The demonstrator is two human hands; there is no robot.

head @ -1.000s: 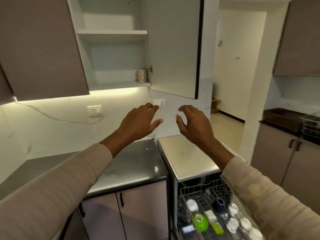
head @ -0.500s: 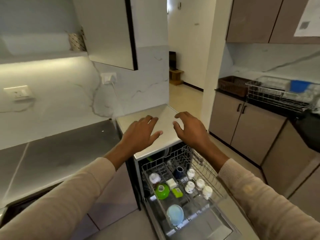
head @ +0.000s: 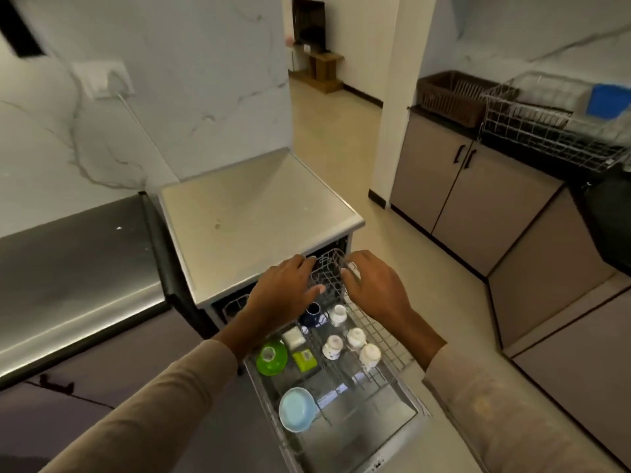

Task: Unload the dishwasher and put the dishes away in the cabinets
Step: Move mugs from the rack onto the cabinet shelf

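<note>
The dishwasher's wire rack (head: 389, 339) is pulled out below me. In it lie a dark blue cup (head: 311, 312), several small white cups (head: 355, 337), a green bowl (head: 271, 356), a white square lid (head: 293, 337), a green square lid (head: 305, 359) and a light blue bowl (head: 296, 408). My left hand (head: 283, 293) hovers open over the rack's back left, just above the blue cup. My right hand (head: 375, 288) hovers open over the back right, beside a white cup. Neither hand holds anything.
The dishwasher's pale top (head: 252, 213) juts out past a steel counter (head: 75, 268) on the left. Across the aisle stand base cabinets (head: 478, 199), a brown basket (head: 450, 93) and a wire drying rack (head: 546, 124). A wall socket (head: 102, 78) with a cord sits on the marble wall.
My view has swung down from the open upper cabinet to the dishwasher. Both hands have dropped from chest height to just above the rack, still open and holding nothing.
</note>
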